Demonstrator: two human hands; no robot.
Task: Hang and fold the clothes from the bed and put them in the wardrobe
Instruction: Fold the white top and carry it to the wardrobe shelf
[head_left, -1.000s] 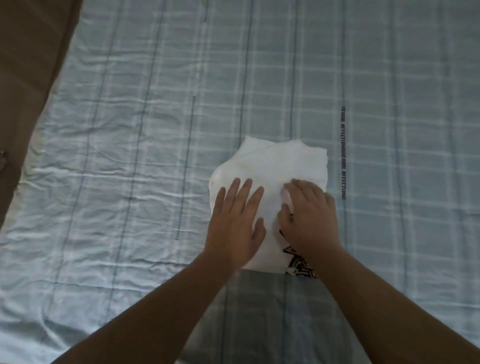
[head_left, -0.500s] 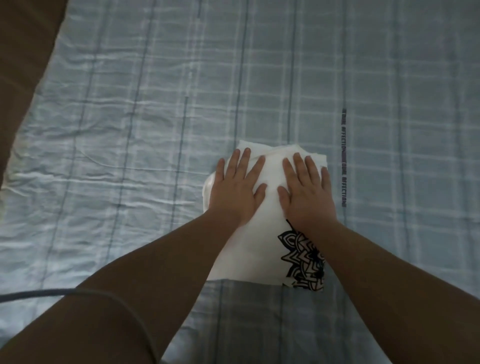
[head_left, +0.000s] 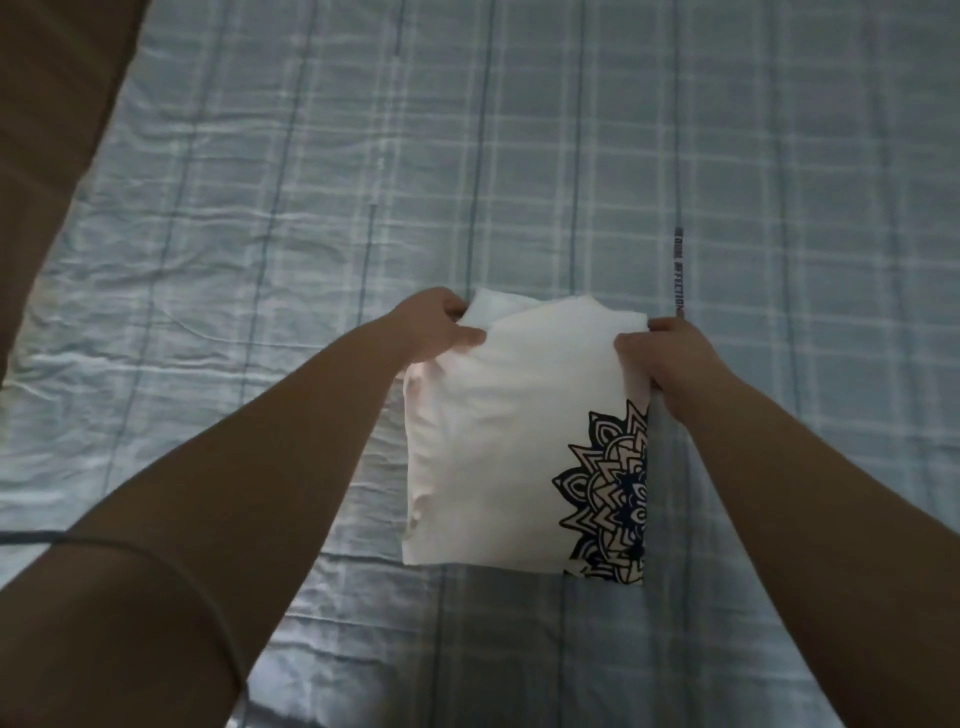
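A folded white T-shirt (head_left: 509, 447) with a black mandala print at its lower right lies on the bed in the head view. My left hand (head_left: 434, 327) pinches the shirt's far left corner. At the far right corner my right hand (head_left: 670, 358) grips the fabric edge. Both far corners look slightly raised off the sheet, while the near edge rests on the bed.
The bed carries a pale blue checked sheet (head_left: 519, 156) with wrinkles on the left. A brown surface (head_left: 47, 130) borders the bed at the upper left. A thin dark cable (head_left: 156, 551) crosses my left forearm at the lower left.
Both hands went from pressing flat on the shirt to its far corners and closed on them. The view shifted, showing more of the mandala print.
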